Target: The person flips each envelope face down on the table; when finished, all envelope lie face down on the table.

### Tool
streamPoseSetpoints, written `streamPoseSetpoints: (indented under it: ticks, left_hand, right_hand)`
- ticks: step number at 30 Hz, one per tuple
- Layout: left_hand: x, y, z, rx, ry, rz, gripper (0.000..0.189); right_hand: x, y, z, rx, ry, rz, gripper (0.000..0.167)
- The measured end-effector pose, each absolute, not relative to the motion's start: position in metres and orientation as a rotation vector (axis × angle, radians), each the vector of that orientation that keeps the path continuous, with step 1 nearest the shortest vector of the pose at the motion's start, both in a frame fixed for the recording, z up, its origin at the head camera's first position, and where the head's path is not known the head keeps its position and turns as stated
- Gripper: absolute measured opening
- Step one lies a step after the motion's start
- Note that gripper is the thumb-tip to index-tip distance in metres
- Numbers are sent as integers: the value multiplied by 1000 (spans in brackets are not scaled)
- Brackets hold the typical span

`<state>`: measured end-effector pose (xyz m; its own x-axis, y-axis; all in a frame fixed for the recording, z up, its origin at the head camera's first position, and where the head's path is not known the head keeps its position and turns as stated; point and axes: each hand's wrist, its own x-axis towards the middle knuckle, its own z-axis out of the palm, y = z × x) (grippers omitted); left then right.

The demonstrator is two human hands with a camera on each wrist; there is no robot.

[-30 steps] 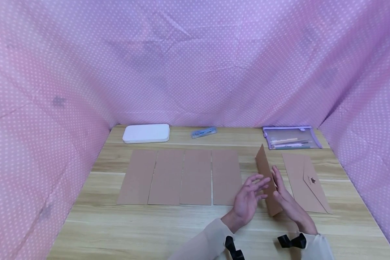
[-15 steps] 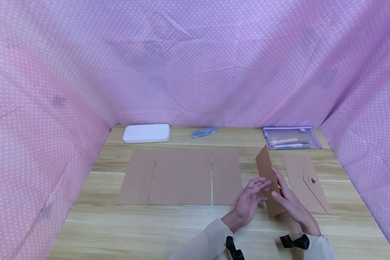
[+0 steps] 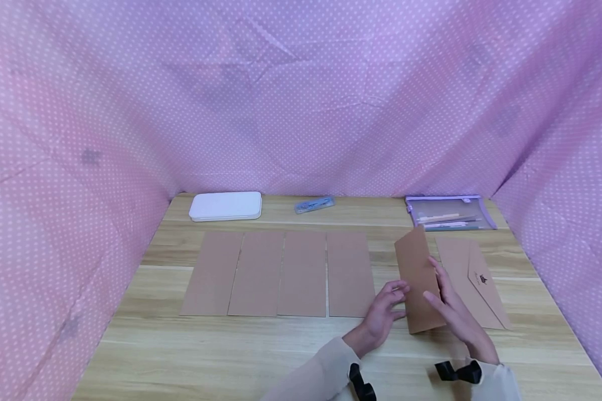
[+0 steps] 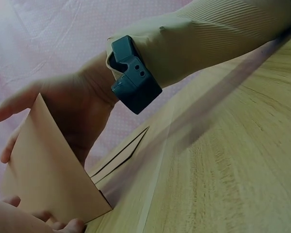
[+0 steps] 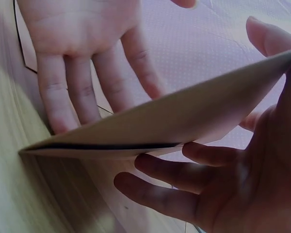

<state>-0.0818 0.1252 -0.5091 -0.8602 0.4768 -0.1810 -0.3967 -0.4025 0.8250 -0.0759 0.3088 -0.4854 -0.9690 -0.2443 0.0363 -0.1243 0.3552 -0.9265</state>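
Observation:
A brown kraft envelope [image 3: 418, 278] stands tilted on its lower edge, right of the table's middle. My right hand [image 3: 454, 312] holds it at its right side, with the thumb and fingers on opposite faces. In the right wrist view, a dark slit runs along the envelope [image 5: 165, 116] near the fingertips of my right hand [image 5: 228, 179]. My left hand [image 3: 378, 317] touches the envelope's left edge with loosely extended fingers. Those left fingers [image 5: 80, 90] lie nearly straight beyond it in the right wrist view.
Several flat brown envelopes [image 3: 301, 273] lie in a row on the left. Another envelope [image 3: 466, 278] with a crown print lies right. Along the back are a white case [image 3: 226, 206], a small blue item [image 3: 315, 204] and a mesh pen pouch [image 3: 451, 213]. Polka-dot cloth [image 3: 301, 100] surrounds the table.
The held envelope has turned so its broad face shows more to the head camera. My right hand has shifted slightly right; the left fingers have slid back to its left edge.

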Motion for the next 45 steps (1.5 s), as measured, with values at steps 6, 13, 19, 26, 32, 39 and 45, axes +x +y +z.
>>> streamPoseSetpoints:
  ticks: [6, 13, 19, 26, 32, 39, 45]
  left_hand:
    - [-82, 125, -511, 92, 1307, 2261, 54]
    - [-83, 126, -512, 64, 1302, 2258, 53]
    - [-83, 125, -512, 60, 1307, 2247, 50]
    - [-81, 125, -512, 74, 1347, 2233, 51]
    - [-81, 125, -514, 74, 1352, 2230, 53]
    - [-81, 124, -515, 65, 1362, 2241, 52]
    - [-83, 123, -515, -45, 1430, 2307, 40]
  right_hand:
    - [-75, 315, -486, -337, 2511, -1685, 71]
    - [-74, 322, -488, -373, 2522, -1722, 66]
    - [-74, 328, -491, -382, 2601, -1700, 61]
    - [-75, 333, -493, -252, 2657, -1645, 60]
    - [-77, 335, -497, -131, 2636, -1597, 59]
    - [-80, 339, -503, -79, 2581, -1601, 63]
    - [-80, 339, -505, -98, 2607, -1632, 62]
